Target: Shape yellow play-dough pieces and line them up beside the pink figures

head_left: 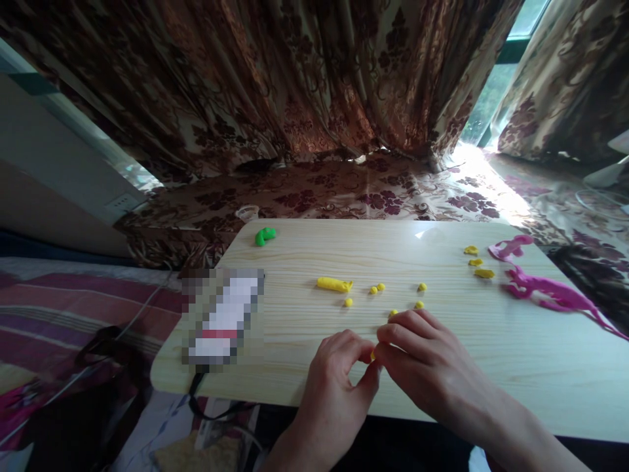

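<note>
- Your left hand point(340, 373) pinches a small yellow piece point(372, 356), nearly hidden between the fingertips; your right hand point(423, 351) bunches against it, thumb unseen, its hold undeterminable.
- Risk: excess pressure may flatten the soft-looking piece.
- Risk: your right fingers, if lowered, may squash the yellow ball point(394, 313) just beyond them.
- Beneath the grip: pale wood-grain table point(287, 321); beyond it, patterned curtains point(314, 78).

We found no readable text, label, brand, number or sign. We checked the long object point(227, 314) on the left of the bench point(295, 246): pixelated to pale blocks and one red band, so any print was lost. We couldn't make out markings on the wall socket plate point(122, 202) either, too small.
</note>
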Tool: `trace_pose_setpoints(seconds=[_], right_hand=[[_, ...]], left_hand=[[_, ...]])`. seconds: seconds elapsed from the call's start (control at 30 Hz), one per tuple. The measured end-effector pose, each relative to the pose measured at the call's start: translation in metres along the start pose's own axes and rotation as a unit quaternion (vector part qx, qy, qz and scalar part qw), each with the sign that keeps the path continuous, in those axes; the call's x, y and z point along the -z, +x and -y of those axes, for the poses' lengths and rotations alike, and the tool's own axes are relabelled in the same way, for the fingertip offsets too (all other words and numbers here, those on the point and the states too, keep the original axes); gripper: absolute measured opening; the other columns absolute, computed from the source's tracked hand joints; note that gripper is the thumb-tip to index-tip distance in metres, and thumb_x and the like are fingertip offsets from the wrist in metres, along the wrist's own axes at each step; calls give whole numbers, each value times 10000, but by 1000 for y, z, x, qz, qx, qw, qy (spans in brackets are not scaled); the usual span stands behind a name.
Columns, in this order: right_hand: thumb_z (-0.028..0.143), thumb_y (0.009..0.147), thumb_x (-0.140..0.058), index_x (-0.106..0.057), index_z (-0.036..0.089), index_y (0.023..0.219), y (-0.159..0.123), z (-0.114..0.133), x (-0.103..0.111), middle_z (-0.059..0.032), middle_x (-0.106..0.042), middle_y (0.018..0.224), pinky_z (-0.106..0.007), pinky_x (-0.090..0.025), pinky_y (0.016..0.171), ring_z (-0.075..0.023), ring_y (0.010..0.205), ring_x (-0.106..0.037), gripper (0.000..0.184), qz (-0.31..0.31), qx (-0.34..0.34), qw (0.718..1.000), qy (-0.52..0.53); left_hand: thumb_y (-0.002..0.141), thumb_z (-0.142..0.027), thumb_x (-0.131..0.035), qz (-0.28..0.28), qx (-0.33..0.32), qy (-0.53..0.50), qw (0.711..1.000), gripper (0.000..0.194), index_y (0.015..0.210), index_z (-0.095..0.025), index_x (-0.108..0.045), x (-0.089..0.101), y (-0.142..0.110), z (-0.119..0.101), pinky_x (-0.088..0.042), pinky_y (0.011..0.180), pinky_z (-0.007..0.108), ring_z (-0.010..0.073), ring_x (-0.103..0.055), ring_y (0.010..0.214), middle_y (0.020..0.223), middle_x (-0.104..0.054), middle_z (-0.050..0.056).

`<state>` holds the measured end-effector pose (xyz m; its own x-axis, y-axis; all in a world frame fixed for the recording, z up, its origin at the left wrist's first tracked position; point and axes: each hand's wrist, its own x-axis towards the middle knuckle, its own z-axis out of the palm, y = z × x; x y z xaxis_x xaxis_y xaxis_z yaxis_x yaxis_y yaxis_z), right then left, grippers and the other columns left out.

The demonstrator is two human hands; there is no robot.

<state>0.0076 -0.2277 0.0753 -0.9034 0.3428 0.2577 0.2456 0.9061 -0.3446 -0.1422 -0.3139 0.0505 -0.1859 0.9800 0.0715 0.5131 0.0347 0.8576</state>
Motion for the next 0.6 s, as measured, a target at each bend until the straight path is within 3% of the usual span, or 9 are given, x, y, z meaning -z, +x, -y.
trace_pose_setpoints(seconds=[0.2,0.33,0.5,0.6], right_hand=[[181,883,-536,-602,227,1019,-2,-1,1,-52,-601,966,-352,-399,729,-195,861,-513,158,-72,-38,996,36],[167,870,-543,-622,242,968,-2,-3,1,-41,-594,929,-340,-420,722,-189,852,-519,146,-83,-57,993,68],[159,854,-564,-583,221,1037,-8,-1,-3,-52,-580,985,-312,-459,750,-172,876,-553,194,-183,-138,964,136],[177,844,-585,-594,222,1001,-11,2,-8,-48,-583,973,-307,-466,745,-171,867,-565,164,-184,-164,958,144]], left_hand=[[816,-138,-552,-6,32,-100,994,111,833,-197,-644,-2,3,1,-450,762,255,154,-587,782,796,-628,6],[809,-174,-586,-24,67,-146,987,98,863,-198,-665,-5,3,-2,-454,796,250,154,-608,799,810,-658,2],[770,-244,-666,-39,158,-296,941,117,880,-201,-672,-8,3,-3,-478,788,241,157,-631,829,851,-702,12],[764,-242,-680,-34,182,-344,920,139,899,-205,-675,-8,3,-5,-483,749,205,135,-639,805,824,-705,3]])
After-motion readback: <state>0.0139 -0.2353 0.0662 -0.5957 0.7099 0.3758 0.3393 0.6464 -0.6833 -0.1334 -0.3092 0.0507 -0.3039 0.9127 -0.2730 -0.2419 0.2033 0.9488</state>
